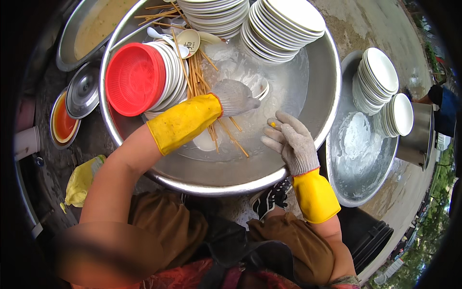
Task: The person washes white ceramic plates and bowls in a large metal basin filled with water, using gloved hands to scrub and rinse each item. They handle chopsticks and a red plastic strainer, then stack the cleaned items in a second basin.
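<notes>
My left hand (235, 97), in a grey knit glove over a yellow rubber cuff, reaches over the large metal basin (220, 178). Its fingertips lie beside a small white dish (259, 86) in the water; whether they grip it cannot be told. My right hand (288, 141), gloved the same way, is above the basin's near right part with fingers apart and nothing in it. Wooden chopsticks (193, 77) lie beneath and beside my left hand. A red plastic basket (135, 79) leans on stacked white plates (171, 76). Spoons (168, 41) rest behind them.
Tall stacks of white plates (285, 25) stand at the basin's far side. At right, an oval metal tub (361, 159) holds white bowls (382, 70). A metal basin of cloudy liquid (97, 29), a metal lid (85, 88) and a yellow bag (83, 182) are at left.
</notes>
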`<state>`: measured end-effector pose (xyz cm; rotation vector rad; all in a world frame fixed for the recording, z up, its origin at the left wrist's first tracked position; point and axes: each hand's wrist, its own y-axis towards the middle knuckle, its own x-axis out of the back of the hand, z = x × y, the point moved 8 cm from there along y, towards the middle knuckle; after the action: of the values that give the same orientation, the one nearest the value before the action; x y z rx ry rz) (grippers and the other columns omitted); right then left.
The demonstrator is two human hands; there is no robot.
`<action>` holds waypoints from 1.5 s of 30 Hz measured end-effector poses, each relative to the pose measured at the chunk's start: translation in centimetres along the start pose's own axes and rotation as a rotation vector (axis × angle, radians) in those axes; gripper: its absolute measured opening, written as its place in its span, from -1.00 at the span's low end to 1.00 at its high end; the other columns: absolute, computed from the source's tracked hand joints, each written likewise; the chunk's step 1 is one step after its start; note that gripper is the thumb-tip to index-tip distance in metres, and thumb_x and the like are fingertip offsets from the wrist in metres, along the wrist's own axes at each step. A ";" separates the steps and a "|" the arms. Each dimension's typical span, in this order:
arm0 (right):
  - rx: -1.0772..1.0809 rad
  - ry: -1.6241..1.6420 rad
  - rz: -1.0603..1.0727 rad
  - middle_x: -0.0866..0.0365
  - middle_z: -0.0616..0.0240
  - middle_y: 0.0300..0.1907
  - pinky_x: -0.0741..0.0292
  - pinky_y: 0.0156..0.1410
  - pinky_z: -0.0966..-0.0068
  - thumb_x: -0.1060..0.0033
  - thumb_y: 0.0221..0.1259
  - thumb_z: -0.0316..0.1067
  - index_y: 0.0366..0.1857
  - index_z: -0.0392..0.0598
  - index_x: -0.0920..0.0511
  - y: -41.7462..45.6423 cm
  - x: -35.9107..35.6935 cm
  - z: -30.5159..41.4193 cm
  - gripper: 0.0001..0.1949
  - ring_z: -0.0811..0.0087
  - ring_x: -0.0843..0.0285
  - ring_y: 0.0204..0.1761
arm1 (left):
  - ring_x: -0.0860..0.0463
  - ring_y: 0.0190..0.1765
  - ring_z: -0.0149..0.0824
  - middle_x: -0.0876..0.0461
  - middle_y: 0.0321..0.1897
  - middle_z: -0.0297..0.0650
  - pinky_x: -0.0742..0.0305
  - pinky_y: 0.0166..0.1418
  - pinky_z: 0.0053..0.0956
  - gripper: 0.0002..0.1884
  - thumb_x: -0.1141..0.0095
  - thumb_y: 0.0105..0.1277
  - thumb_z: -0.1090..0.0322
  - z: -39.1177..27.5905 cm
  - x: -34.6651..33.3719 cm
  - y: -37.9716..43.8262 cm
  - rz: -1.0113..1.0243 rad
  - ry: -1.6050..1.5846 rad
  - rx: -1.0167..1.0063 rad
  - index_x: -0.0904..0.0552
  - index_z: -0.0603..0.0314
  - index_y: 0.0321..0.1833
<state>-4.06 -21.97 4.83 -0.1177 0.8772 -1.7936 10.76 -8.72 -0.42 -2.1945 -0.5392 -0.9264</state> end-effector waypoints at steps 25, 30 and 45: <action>0.032 -0.088 -0.148 -0.65 0.04 0.10 -0.73 0.13 0.38 -0.16 0.18 -0.69 0.31 -0.38 -0.43 2.3 2.4 -5.5 -0.47 0.18 -0.75 0.03 | -0.55 0.33 -0.15 -0.67 0.23 -0.27 -0.38 0.52 -0.08 -0.36 -0.48 0.01 0.10 -5.5 -3.6 -9.3 -0.344 0.307 -0.878 -0.68 0.04 0.23; -0.034 0.258 -0.210 -0.62 -0.04 0.19 -0.74 0.23 0.26 -0.20 0.25 -0.64 0.44 -0.35 -0.34 1.7 2.3 -3.9 -0.39 0.06 -0.73 0.14 | -0.53 0.37 -0.15 -0.66 0.24 -0.32 -0.32 0.57 0.00 -0.46 -0.41 0.12 0.08 -5.0 -1.2 -8.5 -0.245 0.273 -0.765 -0.68 -0.02 0.20; 0.012 -0.182 -0.352 -0.68 -0.13 0.13 -0.63 0.30 0.29 -0.20 0.29 -0.50 0.38 -0.31 -0.43 -0.4 2.5 -3.9 -0.46 0.10 -0.70 0.19 | -0.62 0.26 -0.01 -0.63 0.28 -0.12 -0.52 0.41 -0.06 -0.44 -0.44 0.16 0.14 -8.2 -3.3 -9.2 -0.244 0.032 -0.919 -0.65 0.16 0.22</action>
<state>-7.24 -22.07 1.44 -0.4441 0.7478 -2.0746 -0.68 -8.74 5.27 -2.9452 -0.4074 -1.5590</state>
